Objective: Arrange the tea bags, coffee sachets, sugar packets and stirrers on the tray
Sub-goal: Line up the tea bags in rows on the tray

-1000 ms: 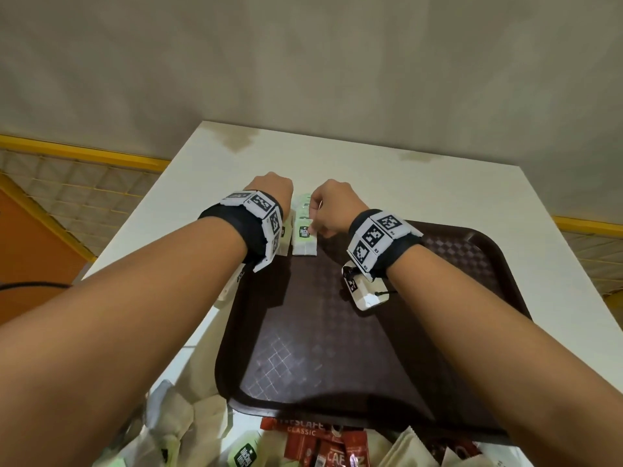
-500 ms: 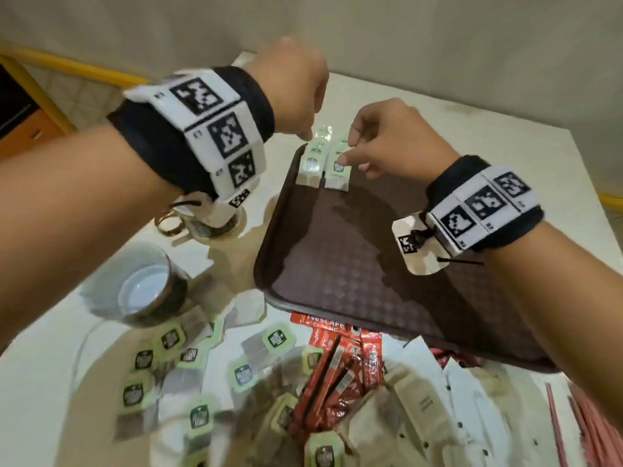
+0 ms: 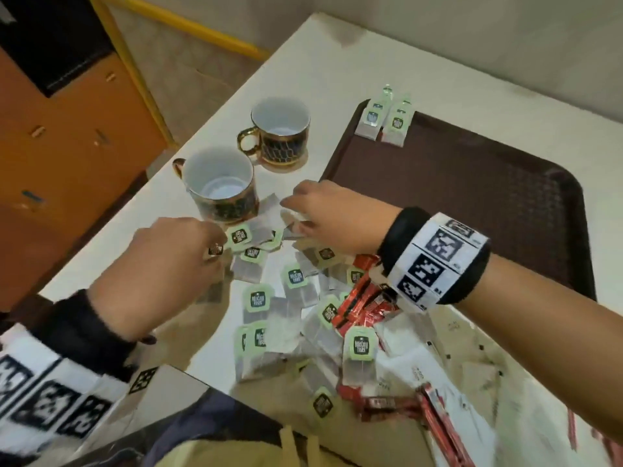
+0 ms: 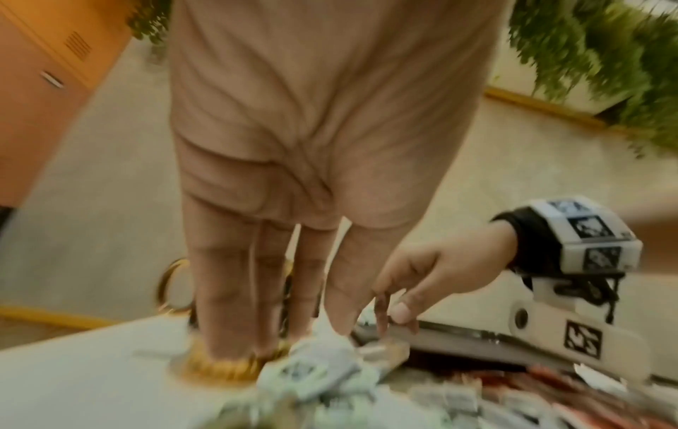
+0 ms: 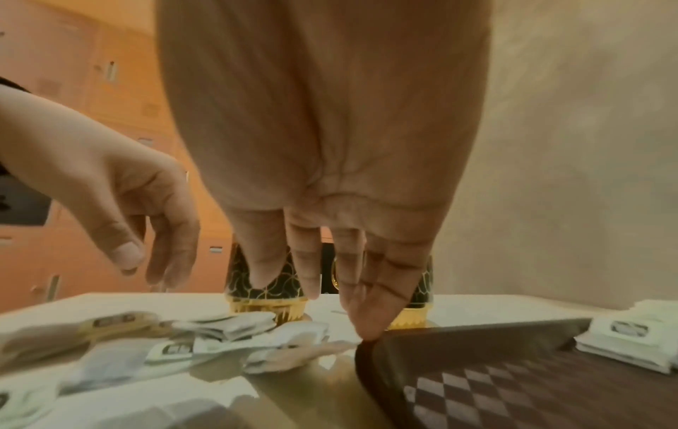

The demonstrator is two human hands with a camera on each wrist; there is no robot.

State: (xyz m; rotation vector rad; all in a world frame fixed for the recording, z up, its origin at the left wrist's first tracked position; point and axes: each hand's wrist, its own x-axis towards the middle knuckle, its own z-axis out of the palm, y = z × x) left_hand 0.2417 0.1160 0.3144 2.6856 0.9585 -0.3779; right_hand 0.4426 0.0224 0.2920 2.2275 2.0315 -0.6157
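A dark brown tray (image 3: 472, 203) lies on the white table, with two short rows of green-labelled tea bags (image 3: 384, 121) in its far left corner, also seen in the right wrist view (image 5: 631, 339). A loose pile of tea bags (image 3: 290, 298) lies off the tray's near left corner, with red coffee sachets (image 3: 360, 305) and pale sugar packets (image 3: 438, 365) beside it. My left hand (image 3: 215, 244) hovers over the pile, fingers straight (image 4: 293, 261), holding nothing. My right hand (image 3: 296, 207) hangs over the pile's far edge, its fingertips (image 5: 366, 331) by the tray rim, empty.
Two black-and-gold cups (image 3: 219, 187) (image 3: 281, 129) stand on the table just beyond the pile, left of the tray. Thin red sticks (image 3: 571, 426) show at the lower right. The table's left edge drops to orange cabinets (image 3: 67, 136).
Both hands have drawn back from the tea bag rows in the tray's far corner to the loose pile near me. The head view has swung down and left.
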